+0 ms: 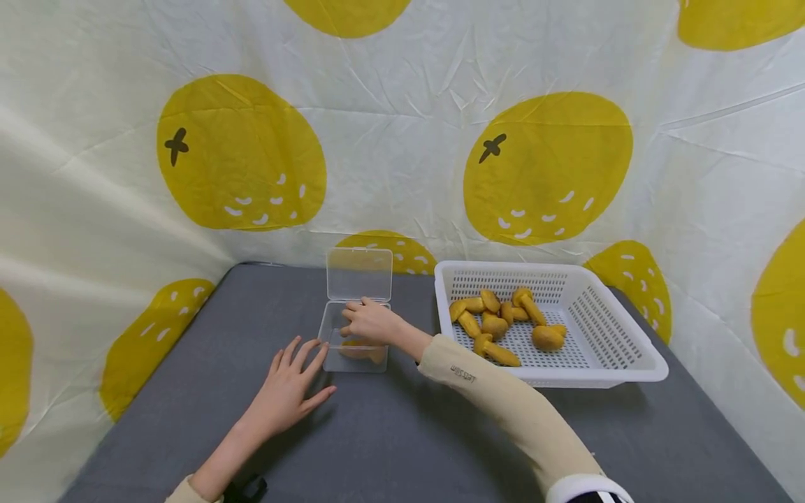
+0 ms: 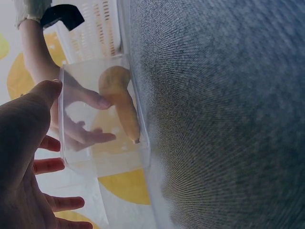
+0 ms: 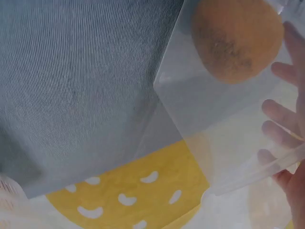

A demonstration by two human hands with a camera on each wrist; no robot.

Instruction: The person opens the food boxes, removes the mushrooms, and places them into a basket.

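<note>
The small clear box sits on the gray desk, lid up. It looks light, stiff and slippery, so hold it by its side walls. The right hand rests on the box's top rim, fingers curled over the edge. A yellow bread piece lies inside. The left hand lies flat and spread at the box's 8 o'clock, fingertips just beside it. A white basket of bread stands at 3 o'clock.

Both hands are bare, and the right arm wears a long cream sleeve with a small line of dark lettering printed near the forearm. Near its upper end sits a white cuff-like band with a dark edge. The left arm shows a cream sleeve end beside a black wrist strap.
</note>
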